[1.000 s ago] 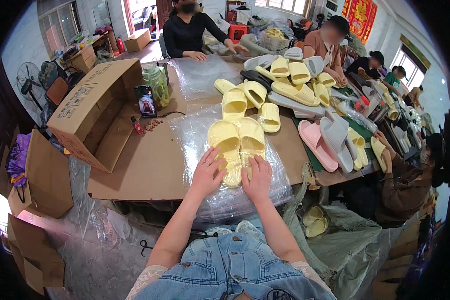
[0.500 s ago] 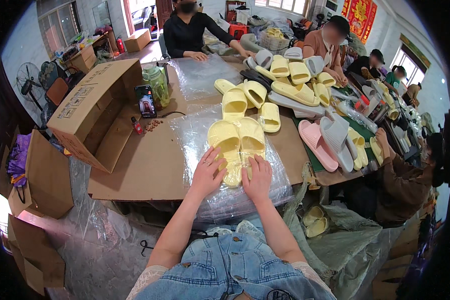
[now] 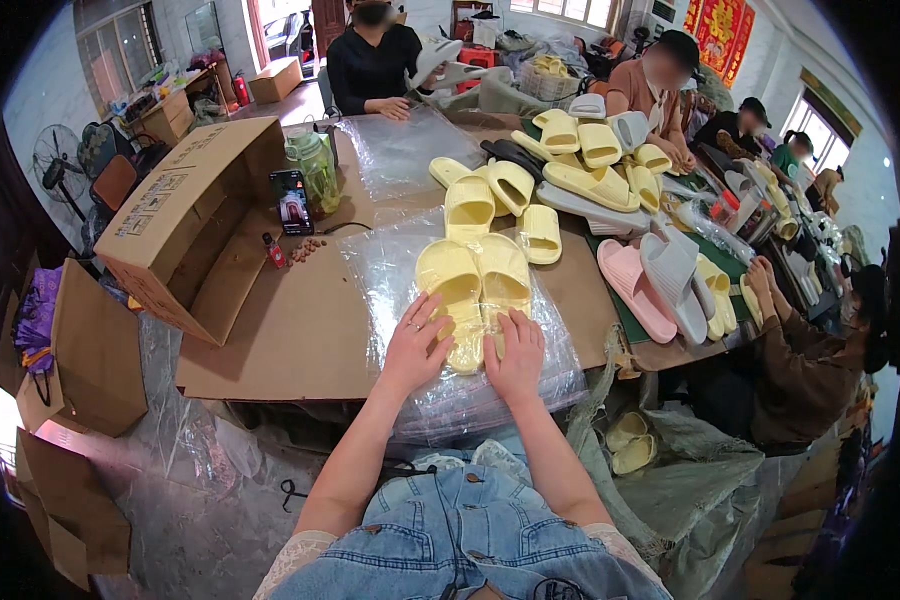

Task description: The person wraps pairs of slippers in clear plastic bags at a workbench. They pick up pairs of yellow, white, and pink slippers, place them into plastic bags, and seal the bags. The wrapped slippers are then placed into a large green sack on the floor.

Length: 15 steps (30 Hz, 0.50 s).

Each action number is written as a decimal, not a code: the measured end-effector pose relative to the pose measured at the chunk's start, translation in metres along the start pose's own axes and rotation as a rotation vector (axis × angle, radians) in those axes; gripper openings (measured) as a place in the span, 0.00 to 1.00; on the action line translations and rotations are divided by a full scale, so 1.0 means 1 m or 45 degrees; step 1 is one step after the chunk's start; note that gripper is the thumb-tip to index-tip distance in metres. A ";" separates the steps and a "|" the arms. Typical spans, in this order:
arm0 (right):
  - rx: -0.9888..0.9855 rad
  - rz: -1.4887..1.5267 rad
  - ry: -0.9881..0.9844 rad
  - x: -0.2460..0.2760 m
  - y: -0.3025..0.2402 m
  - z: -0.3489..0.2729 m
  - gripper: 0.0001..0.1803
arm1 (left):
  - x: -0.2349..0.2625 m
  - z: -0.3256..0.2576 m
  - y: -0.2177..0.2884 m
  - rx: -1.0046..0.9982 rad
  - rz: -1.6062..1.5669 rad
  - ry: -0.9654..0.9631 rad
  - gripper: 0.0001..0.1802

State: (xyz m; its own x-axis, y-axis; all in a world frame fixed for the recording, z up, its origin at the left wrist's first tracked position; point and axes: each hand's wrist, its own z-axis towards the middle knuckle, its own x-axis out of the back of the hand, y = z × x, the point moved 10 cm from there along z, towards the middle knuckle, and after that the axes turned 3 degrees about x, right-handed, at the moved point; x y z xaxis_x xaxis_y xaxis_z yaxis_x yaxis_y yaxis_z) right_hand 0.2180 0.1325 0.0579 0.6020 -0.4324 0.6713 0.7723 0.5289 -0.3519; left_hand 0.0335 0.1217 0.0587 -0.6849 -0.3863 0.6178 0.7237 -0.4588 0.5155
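A pair of pale yellow slippers [image 3: 448,277] lies side by side on a stack of clear plastic bags [image 3: 390,335] in front of me. Shiny film glints over the pair, which looks to be inside a bag. My left hand [image 3: 416,345] rests with fingers spread on the left slipper's heel part. On the other side, my right hand [image 3: 516,355] touches the right slipper's heel part, its fingers apart and laid on the plastic. Just beyond the pair, more loose yellow slippers [image 3: 469,206] lie close by.
Left on the cardboard-covered table [image 3: 270,365] are an open carton [image 3: 185,225], a phone [image 3: 292,203], a green jug [image 3: 312,175] and a small red bottle [image 3: 273,250]. Yellow, grey and pink slippers [image 3: 632,290] crowd the right. Co-workers sit opposite and along the right side.
Across the table, a person has lifted grey slippers off the pile and drawn them back. At right, another person's hands have shifted slightly. My hands stay where they were.
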 end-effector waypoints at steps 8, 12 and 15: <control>0.014 -0.023 0.016 0.002 -0.002 0.001 0.24 | 0.002 0.001 0.003 -0.017 0.035 0.004 0.17; -0.010 -0.016 -0.006 0.000 0.000 0.000 0.24 | 0.002 0.001 0.003 -0.024 0.027 0.007 0.16; -0.009 -0.009 -0.014 0.000 -0.001 0.000 0.24 | 0.003 0.002 0.004 -0.011 0.017 0.003 0.17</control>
State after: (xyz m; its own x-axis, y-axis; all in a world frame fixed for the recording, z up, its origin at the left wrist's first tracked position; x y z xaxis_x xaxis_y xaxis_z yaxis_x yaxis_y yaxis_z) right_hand 0.2173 0.1323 0.0578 0.5940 -0.4283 0.6810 0.7782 0.5203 -0.3516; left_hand 0.0345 0.1198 0.0640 -0.6754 -0.3940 0.6234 0.7320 -0.4606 0.5020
